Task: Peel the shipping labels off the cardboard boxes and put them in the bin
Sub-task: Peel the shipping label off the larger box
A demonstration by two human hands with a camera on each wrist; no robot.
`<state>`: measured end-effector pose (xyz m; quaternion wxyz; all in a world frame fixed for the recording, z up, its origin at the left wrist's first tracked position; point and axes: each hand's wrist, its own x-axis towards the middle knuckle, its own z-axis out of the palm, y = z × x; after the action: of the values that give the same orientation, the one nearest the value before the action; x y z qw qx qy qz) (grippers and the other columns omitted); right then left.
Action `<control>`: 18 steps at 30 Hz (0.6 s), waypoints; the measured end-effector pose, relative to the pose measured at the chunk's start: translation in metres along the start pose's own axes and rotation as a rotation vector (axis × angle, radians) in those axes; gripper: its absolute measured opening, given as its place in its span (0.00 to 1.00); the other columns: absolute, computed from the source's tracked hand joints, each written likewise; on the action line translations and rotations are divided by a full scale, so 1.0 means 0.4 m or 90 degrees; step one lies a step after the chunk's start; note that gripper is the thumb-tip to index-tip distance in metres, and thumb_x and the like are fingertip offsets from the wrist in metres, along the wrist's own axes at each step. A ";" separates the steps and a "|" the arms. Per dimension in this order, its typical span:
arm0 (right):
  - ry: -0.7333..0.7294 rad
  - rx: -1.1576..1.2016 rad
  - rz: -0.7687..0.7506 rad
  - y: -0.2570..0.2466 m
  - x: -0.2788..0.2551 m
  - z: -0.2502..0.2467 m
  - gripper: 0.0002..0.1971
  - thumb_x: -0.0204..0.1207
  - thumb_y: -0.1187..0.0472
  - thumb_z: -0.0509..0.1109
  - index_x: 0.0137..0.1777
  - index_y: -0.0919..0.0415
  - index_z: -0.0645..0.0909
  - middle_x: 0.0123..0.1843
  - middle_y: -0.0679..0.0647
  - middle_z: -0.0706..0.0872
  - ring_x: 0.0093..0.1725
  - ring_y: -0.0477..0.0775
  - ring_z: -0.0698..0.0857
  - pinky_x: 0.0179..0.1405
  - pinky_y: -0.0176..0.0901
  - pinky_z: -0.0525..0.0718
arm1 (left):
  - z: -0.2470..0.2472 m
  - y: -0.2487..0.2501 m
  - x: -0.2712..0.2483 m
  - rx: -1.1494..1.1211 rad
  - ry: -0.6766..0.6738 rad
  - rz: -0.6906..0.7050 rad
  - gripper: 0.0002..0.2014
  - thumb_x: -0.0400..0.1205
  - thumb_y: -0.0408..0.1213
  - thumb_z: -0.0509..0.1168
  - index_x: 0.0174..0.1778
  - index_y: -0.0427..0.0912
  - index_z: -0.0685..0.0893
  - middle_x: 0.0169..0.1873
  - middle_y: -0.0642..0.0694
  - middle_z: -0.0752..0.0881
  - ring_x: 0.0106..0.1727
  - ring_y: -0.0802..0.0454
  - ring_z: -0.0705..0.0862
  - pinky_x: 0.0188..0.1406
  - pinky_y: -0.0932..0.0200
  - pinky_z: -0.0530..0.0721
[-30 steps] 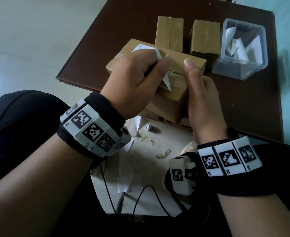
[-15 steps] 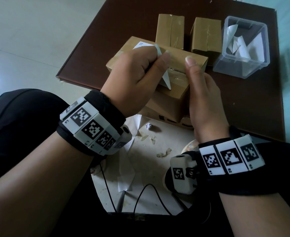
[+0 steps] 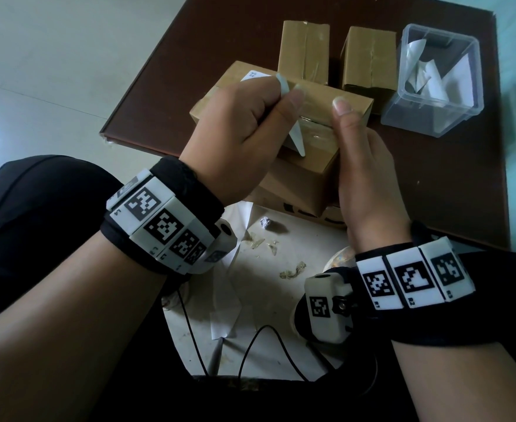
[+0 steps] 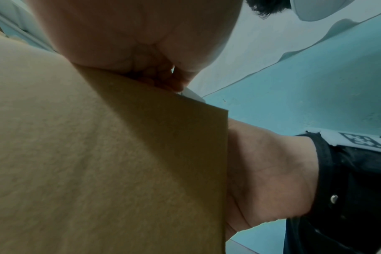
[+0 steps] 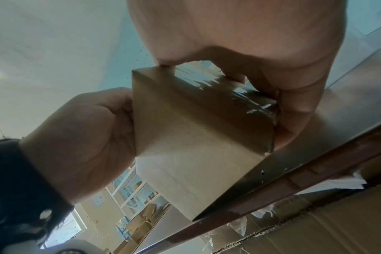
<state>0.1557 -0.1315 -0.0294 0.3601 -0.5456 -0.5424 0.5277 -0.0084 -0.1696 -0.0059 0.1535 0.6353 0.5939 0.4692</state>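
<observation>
Label (image 3: pixel 284 95) pinched in left hand (image 3: pixel 238 132) grip — right hand (image 3: pixel 363 175) steadies box (image 3: pixel 311 175).

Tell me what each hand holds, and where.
Left hand pinches the label's lifted edge; right hand grips the cardboard box at its right end.

Left hand (image 3: pixel 238 129) fingers curled in a pinch, right hand (image 3: pixel 364 172) gripping, thumb up

Front box (image 3: pixel 296 178): held at table (image 3: pixel 189 56) near edge. Left hand (image 3: pixel 238 132) pinches white label (image 3: pixel 287 117), half peeled. Right hand (image 3: pixel 363 178) grips box's 3 o'clock side. Two boxes (image 3: pixel 305 53) at 12 o'clock; bin (image 3: pixel 433 117) with labels at 2 o'clock.
</observation>
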 end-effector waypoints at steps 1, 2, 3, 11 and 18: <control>0.000 0.003 0.002 0.000 -0.001 0.000 0.41 0.68 0.20 0.65 0.71 0.49 0.85 0.59 0.43 0.94 0.58 0.40 0.92 0.67 0.56 0.89 | 0.000 -0.001 0.000 -0.001 0.002 0.001 0.22 0.91 0.37 0.60 0.31 0.29 0.75 0.24 0.36 0.74 0.26 0.46 0.71 0.25 0.59 0.68; 0.000 0.007 0.002 0.002 0.000 0.000 0.41 0.68 0.20 0.65 0.71 0.50 0.84 0.59 0.43 0.94 0.58 0.40 0.92 0.68 0.56 0.89 | 0.000 -0.002 0.000 -0.002 0.004 0.003 0.22 0.91 0.36 0.60 0.31 0.28 0.75 0.24 0.35 0.74 0.26 0.46 0.71 0.25 0.59 0.68; -0.001 0.008 0.001 0.002 0.000 0.000 0.41 0.68 0.20 0.65 0.71 0.50 0.84 0.59 0.44 0.94 0.58 0.40 0.92 0.68 0.56 0.89 | 0.000 -0.003 -0.001 -0.001 0.005 0.004 0.23 0.91 0.36 0.60 0.31 0.28 0.75 0.25 0.35 0.75 0.26 0.46 0.71 0.25 0.59 0.68; -0.013 0.005 0.006 0.007 0.008 -0.001 0.43 0.69 0.20 0.65 0.73 0.51 0.84 0.61 0.45 0.94 0.60 0.42 0.93 0.68 0.57 0.90 | 0.003 -0.003 -0.002 -0.006 0.009 0.002 0.22 0.91 0.36 0.60 0.32 0.28 0.75 0.24 0.36 0.74 0.26 0.46 0.71 0.25 0.60 0.68; -0.021 0.024 0.015 0.005 0.007 0.000 0.41 0.71 0.21 0.66 0.75 0.49 0.83 0.63 0.45 0.93 0.62 0.44 0.92 0.70 0.58 0.88 | 0.004 -0.001 -0.004 -0.014 0.008 0.000 0.20 0.91 0.35 0.61 0.31 0.36 0.74 0.24 0.51 0.70 0.25 0.50 0.69 0.27 0.67 0.66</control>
<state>0.1559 -0.1289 -0.0318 0.3553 -0.5363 -0.5318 0.5507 -0.0073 -0.1702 -0.0077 0.1569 0.6307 0.5895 0.4797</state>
